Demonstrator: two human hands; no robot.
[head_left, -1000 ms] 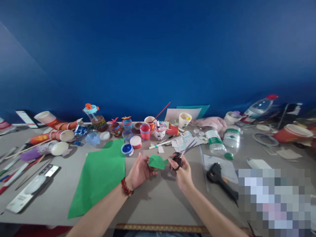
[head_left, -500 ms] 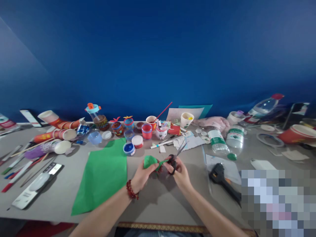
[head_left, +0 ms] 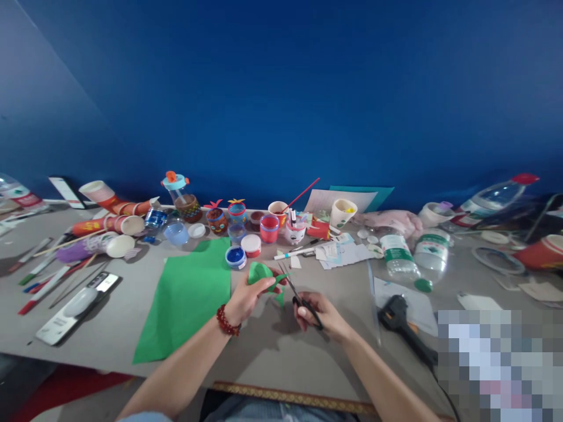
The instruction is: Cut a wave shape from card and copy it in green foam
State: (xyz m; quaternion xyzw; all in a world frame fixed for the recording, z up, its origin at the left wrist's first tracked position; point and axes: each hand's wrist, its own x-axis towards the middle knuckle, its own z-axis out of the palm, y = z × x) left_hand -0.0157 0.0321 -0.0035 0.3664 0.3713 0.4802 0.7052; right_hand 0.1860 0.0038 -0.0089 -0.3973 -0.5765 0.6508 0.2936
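My left hand (head_left: 247,297), with a red bead bracelet (head_left: 227,321) at the wrist, pinches a curled piece of green paper (head_left: 260,271). In my right hand (head_left: 323,316) are black-handled scissors (head_left: 303,302), their blades pointing up and left at the paper's right end. The blades look parted around a narrow green strip there. A small green scrap shows just below the blades; whether it is attached I cannot tell. Left of my left hand a large green sheet (head_left: 189,299) lies flat on the table (head_left: 281,357).
Open blue paint (head_left: 236,256) and a red paint jar (head_left: 270,227) stand beyond my hands. A black glue gun (head_left: 402,322) lies at the right, near plastic bottles (head_left: 398,257). Markers, paper cups (head_left: 118,246) and a phone (head_left: 79,308) are at the left.
The scissors have swung from pointing up and right to pointing up and left, with their blades now at the green paper. My right hand has moved slightly away from my left.
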